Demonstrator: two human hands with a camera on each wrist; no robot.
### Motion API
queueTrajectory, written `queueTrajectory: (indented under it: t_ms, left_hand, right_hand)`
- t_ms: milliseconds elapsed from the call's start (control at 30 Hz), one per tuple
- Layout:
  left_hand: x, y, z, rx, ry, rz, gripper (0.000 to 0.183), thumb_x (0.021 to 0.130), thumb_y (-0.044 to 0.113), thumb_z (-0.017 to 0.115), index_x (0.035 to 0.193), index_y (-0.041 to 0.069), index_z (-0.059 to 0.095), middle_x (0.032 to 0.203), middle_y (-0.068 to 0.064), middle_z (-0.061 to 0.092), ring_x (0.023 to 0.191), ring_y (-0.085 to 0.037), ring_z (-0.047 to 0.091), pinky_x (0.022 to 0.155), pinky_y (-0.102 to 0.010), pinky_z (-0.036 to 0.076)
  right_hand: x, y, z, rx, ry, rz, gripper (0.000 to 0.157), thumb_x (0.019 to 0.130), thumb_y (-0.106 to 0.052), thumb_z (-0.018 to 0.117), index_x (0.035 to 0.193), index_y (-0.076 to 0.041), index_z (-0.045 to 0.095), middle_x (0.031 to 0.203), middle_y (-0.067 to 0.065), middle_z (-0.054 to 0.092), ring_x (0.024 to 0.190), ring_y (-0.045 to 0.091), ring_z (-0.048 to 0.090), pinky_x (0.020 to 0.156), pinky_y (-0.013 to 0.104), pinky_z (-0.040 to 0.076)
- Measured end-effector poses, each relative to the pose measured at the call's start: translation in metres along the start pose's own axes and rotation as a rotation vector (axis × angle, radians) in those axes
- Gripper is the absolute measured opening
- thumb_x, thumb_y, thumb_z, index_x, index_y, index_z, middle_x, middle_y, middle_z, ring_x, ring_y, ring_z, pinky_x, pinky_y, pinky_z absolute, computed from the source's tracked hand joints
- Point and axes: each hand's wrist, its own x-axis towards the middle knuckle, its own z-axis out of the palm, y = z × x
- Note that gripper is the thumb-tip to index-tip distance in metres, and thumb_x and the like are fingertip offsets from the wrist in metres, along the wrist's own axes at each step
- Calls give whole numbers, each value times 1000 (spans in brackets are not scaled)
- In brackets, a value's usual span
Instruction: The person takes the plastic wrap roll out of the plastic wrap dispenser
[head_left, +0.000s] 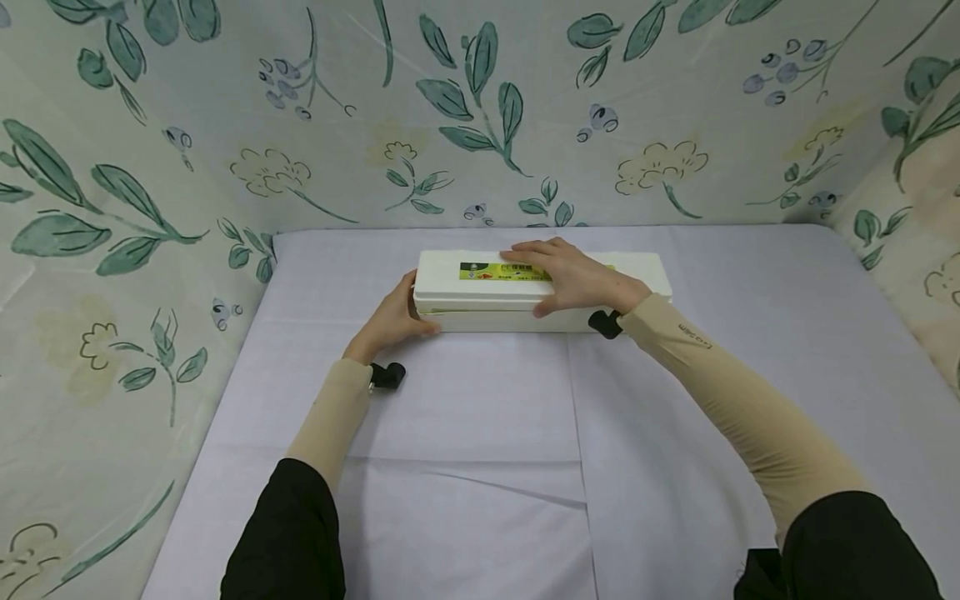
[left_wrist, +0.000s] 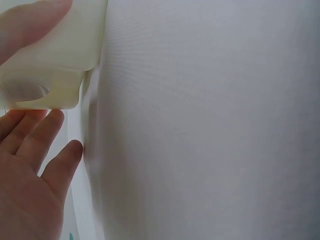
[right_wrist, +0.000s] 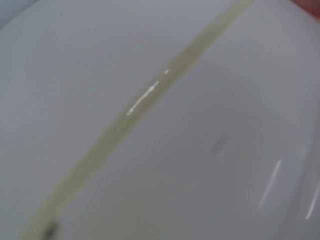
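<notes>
A long white plastic box (head_left: 495, 321) with a yellow-green label (head_left: 487, 271) on its lid lies crosswise at the back of the table. My left hand (head_left: 393, 321) holds its left end, thumb at the front and fingers round the end. Close up in the left wrist view, the fingertips of the left hand (left_wrist: 30, 150) meet the end of the box (left_wrist: 55, 90), beside a rounded recess. My right hand (head_left: 581, 279) spans the lid right of centre, thumb over the front edge and fingers across the top, covering part of the label. The box's front (right_wrist: 200, 125) fills the right wrist view.
A white cloth (head_left: 480, 400) with fold creases covers the table. Behind and beside it hang pale curtains (head_left: 337, 67) printed with leaves and flowers. Small black wrist cameras (head_left: 387, 376) sit on both wrists, the right one close to the box's front.
</notes>
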Motion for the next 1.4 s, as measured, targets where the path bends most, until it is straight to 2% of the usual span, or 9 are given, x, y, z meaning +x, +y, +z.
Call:
queueTrajectory:
  t_ms: [400, 633, 800, 1167, 1400]
  left_hand:
    - [0, 2, 0, 13, -2, -8, 106, 71, 8, 85, 152, 8, 16, 150, -15, 32, 135, -31, 34, 113, -49, 16]
    - [-1, 3, -1, 27, -11, -20, 106, 72, 10, 85, 152, 10, 16, 152, -14, 29, 138, -30, 29, 114, -50, 12]
    - [0, 3, -1, 3, -17, -23, 107, 71, 8, 85, 152, 11, 15, 154, -13, 26, 140, -30, 26, 114, -49, 10]
    - [1, 4, -1, -1, -19, -41, 107, 72, 7, 84, 152, 10, 14, 156, -11, 21, 141, -27, 24, 115, -43, 13]
    - [1, 3, 0, -17, -21, -28, 107, 72, 7, 85, 152, 10, 14, 156, -11, 21, 141, -28, 24, 114, -43, 15]
  right_hand:
    - [-2, 0, -4, -34, 3, -10, 97, 70, -25, 84, 151, -20, 31, 153, 6, 30, 132, 33, 28, 105, 54, 27]
    - [-3, 0, -6, -30, 1, -14, 97, 71, -25, 84, 151, -19, 31, 153, 7, 29, 132, 34, 28, 106, 54, 26]
    - [-5, -1, -7, -37, 1, -12, 97, 71, -24, 84, 151, -18, 31, 153, 7, 28, 133, 34, 28, 106, 55, 26]
    - [-8, 2, -8, -31, -5, -6, 98, 71, -25, 84, 152, -20, 29, 154, 7, 26, 135, 35, 25, 107, 56, 23]
    - [-10, 5, -8, -28, -3, 2, 99, 71, -26, 84, 152, -21, 29, 155, 6, 25, 135, 34, 24, 107, 57, 23]
